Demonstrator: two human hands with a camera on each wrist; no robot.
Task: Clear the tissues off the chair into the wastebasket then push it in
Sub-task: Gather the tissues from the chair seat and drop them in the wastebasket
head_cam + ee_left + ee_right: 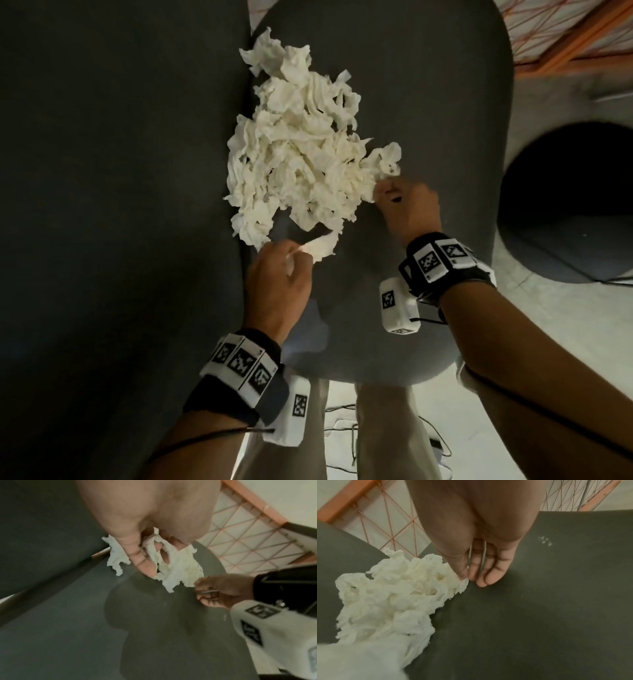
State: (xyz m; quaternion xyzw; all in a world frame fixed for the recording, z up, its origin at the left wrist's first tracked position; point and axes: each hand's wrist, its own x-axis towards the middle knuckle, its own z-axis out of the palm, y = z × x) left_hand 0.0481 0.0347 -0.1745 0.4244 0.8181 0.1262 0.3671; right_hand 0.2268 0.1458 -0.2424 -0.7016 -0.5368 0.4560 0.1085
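Left hand [279, 274]: at about 7 o'clock of the heap, knuckles up, forearm entering from 6 o'clock. Its grip is clenched on a strip of tissue [320, 247]; the left wrist view shows paper threaded between thumb and fingers [144, 566].

Tissues [298, 154]: one loose crumpled heap lying on the dark chair seat [428, 102], toward its 9 o'clock side against the chair back [120, 171]. None cleared as judged from this state.

Right hand [409, 205]: at about 4 o'clock of the heap, palm down, fingers together and angled to the seat. Thumb and forefinger appear to pinch the heap's edge; the remaining fingers [488, 574] lie nearly straight.

Wastebasket [568, 202]: dark round opening at 3 o'clock, on the floor, well apart from the heap.

Risks, as judged: both grips take only edges, so a lift would likely tear sheets or shed loose pieces onto the floor. Small white crumbs [545, 541] on the seat may be left behind. Pieces could lodge in the seam at the chair back.
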